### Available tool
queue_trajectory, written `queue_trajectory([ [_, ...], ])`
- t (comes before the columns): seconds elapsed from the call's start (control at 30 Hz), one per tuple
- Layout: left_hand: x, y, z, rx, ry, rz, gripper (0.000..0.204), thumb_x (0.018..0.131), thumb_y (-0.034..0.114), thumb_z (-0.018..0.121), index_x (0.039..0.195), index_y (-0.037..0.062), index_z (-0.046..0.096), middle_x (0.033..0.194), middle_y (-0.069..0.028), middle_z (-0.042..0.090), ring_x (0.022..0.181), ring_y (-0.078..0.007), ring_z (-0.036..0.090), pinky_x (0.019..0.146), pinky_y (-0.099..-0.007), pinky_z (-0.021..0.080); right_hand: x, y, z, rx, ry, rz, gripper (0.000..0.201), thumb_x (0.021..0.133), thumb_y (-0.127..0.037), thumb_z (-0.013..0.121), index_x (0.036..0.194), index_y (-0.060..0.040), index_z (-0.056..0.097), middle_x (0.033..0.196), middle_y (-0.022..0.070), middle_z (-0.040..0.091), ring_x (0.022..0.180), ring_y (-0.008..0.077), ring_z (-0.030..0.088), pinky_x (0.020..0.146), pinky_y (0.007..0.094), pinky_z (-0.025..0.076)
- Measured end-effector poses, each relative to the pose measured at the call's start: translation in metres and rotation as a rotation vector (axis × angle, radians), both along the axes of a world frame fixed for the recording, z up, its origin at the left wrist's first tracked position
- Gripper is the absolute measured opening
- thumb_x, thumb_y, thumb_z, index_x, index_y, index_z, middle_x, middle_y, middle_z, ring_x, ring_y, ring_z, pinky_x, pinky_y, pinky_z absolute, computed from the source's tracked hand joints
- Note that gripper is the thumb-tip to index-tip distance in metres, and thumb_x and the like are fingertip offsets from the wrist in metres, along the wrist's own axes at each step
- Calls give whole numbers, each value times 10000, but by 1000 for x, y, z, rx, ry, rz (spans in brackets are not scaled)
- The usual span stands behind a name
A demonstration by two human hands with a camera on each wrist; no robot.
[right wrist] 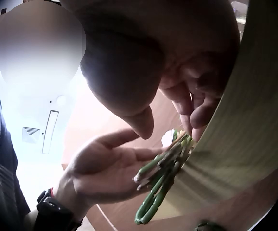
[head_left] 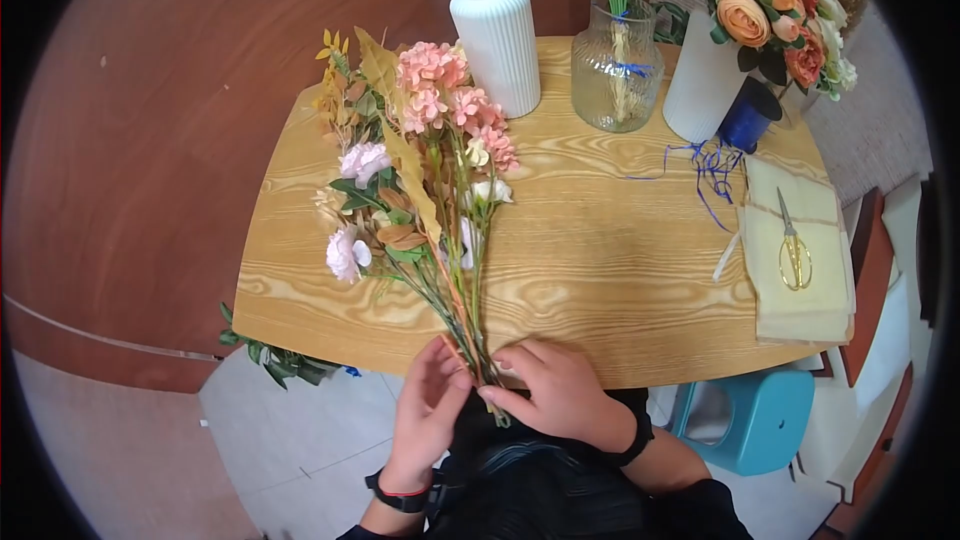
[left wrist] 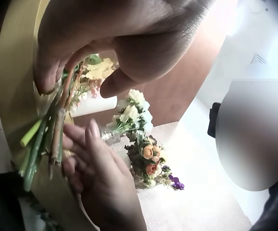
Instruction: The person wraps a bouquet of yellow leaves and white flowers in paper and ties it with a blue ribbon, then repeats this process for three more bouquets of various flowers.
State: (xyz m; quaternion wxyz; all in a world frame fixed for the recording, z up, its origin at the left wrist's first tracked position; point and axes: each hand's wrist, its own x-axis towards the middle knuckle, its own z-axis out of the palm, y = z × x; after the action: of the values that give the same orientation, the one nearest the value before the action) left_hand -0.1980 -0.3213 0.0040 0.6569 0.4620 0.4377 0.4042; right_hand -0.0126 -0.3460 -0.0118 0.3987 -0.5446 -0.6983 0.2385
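Note:
A bundle of artificial flowers (head_left: 430, 160) lies on the wooden table, with pink hydrangeas, pale lilac blooms and long yellowish leaves. Its stems (head_left: 468, 340) run past the table's front edge, their ends bunched between my two hands. My left hand (head_left: 428, 405) is at the left of the stems, fingers extended against them and thumb apart in the right wrist view. From the other side, my right hand (head_left: 560, 390) has its fingertips at the stems, its thumb raised in the left wrist view. Cut stem ends (right wrist: 153, 192) stick out below the fingers, one bent into a loop.
On the wooden table (head_left: 600, 290) stand a white ribbed vase (head_left: 497, 50), a glass vase (head_left: 617, 70) and another white vase (head_left: 700, 80) near orange flowers (head_left: 755, 0). Blue ribbon (head_left: 715, 175), gold-handled scissors (head_left: 795, 260) and yellowish wrapping (head_left: 780, 315) are right. A teal stool (head_left: 765, 430) stands below.

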Motion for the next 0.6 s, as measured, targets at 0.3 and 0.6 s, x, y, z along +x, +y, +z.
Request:
queue_trajectory([
  [0.3,4,27,-18,-86,-63,-63,503,927,-16,579,1393,-73,399,1241,-127,594,1139,-201,576,984,-312,448,-29,5,-4,19,-189,-130,416,728,-292,768,1013,-40,600,796,85,602,708,271,624,605,365,493],
  [0.6,4,44,-14,-163,-236,-154,449,886,-77,630,1312,-42,493,1142,-69,617,1067,-125,578,944,-270,462,-11,6,2,-236,104,-21,322,754,-271,748,947,-63,594,661,73,559,607,259,596,544,374,456],
])
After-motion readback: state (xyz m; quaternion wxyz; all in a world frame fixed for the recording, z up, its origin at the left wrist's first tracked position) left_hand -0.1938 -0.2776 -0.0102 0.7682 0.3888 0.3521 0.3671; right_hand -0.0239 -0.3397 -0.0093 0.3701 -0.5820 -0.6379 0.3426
